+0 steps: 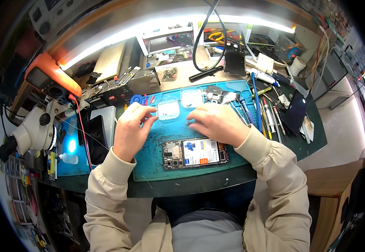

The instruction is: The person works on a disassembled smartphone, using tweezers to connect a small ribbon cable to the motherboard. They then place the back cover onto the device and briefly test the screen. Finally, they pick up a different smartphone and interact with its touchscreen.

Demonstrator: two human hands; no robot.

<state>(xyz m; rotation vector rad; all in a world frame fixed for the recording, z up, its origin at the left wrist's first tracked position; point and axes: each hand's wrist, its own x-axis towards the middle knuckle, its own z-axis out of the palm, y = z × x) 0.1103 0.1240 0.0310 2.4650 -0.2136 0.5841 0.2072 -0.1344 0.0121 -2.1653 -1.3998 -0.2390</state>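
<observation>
An opened smartphone [195,153] with its back cover off lies on a teal work mat [157,164], showing its battery and circuit boards. My left hand [131,128] hovers over the mat's left part, fingers curled, its fingertips next to a small clear plastic tray [167,110]. My right hand [218,122] rests above the phone, fingers pinched around what looks like a thin tool or tiny part near a second clear tray [191,97]. What the right fingers hold is too small to tell.
A white microscope [33,130] stands at the left beside a dark phone [97,138] and a small white bottle [69,158]. Screwdrivers and tweezers [266,115] lie right of the mat. An orange multimeter [50,80] and cluttered bins sit at the back.
</observation>
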